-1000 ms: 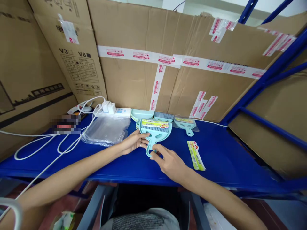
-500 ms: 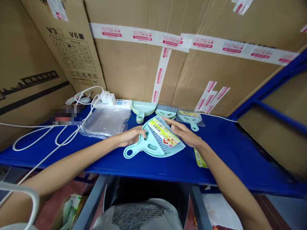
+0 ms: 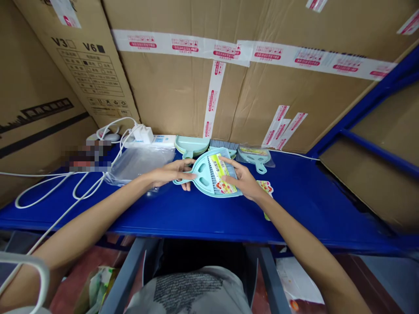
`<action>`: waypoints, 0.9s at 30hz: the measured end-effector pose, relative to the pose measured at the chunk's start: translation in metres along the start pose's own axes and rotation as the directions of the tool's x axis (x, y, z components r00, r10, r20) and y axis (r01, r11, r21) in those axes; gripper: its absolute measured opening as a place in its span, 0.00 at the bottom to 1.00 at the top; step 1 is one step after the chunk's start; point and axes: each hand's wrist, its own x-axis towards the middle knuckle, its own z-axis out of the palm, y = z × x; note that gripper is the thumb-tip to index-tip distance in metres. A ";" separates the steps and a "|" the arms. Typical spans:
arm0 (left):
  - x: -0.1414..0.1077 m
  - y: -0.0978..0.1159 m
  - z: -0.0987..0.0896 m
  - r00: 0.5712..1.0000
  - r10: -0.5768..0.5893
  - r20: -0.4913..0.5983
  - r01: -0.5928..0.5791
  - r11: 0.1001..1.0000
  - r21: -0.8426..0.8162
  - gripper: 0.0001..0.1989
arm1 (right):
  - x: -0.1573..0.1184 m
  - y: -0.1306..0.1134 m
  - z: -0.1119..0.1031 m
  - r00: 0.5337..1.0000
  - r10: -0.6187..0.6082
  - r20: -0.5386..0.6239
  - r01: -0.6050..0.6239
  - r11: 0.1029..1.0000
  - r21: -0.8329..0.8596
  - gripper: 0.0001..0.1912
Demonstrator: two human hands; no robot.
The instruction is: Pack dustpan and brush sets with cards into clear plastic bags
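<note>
A light-blue dustpan (image 3: pixel 199 185) with a small matching brush (image 3: pixel 204 168) nested in it is held just above the blue table. A yellow-green label card (image 3: pixel 218 168) with red flowers lies across the brush's grey-blue bristles. My left hand (image 3: pixel 172 173) is closed round the handle end, thumb on top. My right hand (image 3: pixel 244 179) grips the wide far edge, with its thumb on the card and fingers over the top side. Partly under my right forearm lies another label card (image 3: pixel 266 187).
Behind are stacked dustpans (image 3: pixel 191 144), brushes (image 3: pixel 224 145) and a bagged set (image 3: pixel 255 156). Clear plastic bags (image 3: pixel 140 161) lie at left by a power strip (image 3: pixel 163 140) and white cables (image 3: pixel 88 192). Cardboard (image 3: pixel 176 91) walls the back; a blue frame bar (image 3: pixel 376 150) stands right.
The dustpan and brush have turned more level, and moved slightly up and away. My left hand has shifted onto the handle; my right thumb now presses the card.
</note>
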 end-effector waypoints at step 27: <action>-0.009 0.010 -0.017 0.989 0.123 0.079 -0.131 0.987 0.093 0.28 | -0.003 -0.003 -0.003 0.987 0.048 0.155 -0.054 0.998 0.034 0.73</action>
